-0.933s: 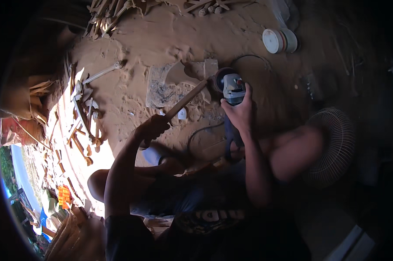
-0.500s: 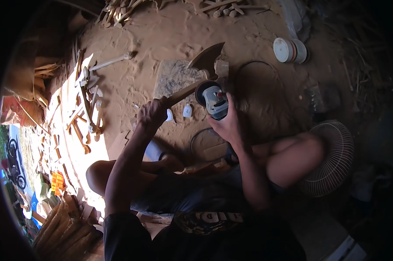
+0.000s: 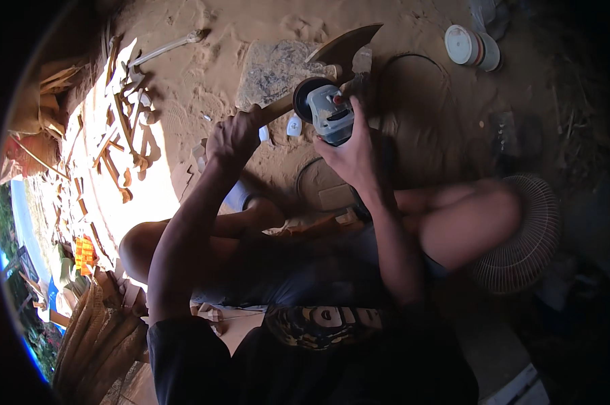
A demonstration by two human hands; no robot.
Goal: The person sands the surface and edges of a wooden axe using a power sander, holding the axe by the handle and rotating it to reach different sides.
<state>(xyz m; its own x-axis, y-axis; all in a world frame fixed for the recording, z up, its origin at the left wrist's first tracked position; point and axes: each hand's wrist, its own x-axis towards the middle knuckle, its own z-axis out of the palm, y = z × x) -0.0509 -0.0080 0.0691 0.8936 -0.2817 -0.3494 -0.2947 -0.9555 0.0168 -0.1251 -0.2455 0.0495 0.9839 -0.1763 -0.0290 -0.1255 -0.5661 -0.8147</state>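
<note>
My left hand [image 3: 234,140] is wrapped round the lower handle of an axe-shaped piece [image 3: 349,48], brown and wood-like, with a broad curved blade pointing away to the upper right. In my right hand [image 3: 353,156] is a grey angle grinder [image 3: 332,115] with a red button. Its dark round disc [image 3: 303,98] lies over the axe's handle between my left hand and the blade; whether it touches the wood is hidden. Beneath the axe, a flat stone slab [image 3: 268,67] rests on the sandy ground. Two small white pieces, one of them a white tag-like piece [image 3: 294,126], lie just below the handle.
Carved wooden pieces [image 3: 119,111] lie in sunlight at the left. A white bucket [image 3: 462,46] is tipped over at the upper right. A dark cable [image 3: 413,57] loops over the sand. A round wire fan guard [image 3: 531,236] stands beside my right knee.
The view has shifted, so the ground things sit higher in it. The axe's blade reaches farther right, and the grinder's disc is farther from the blade along the handle. Both hands keep their hold.
</note>
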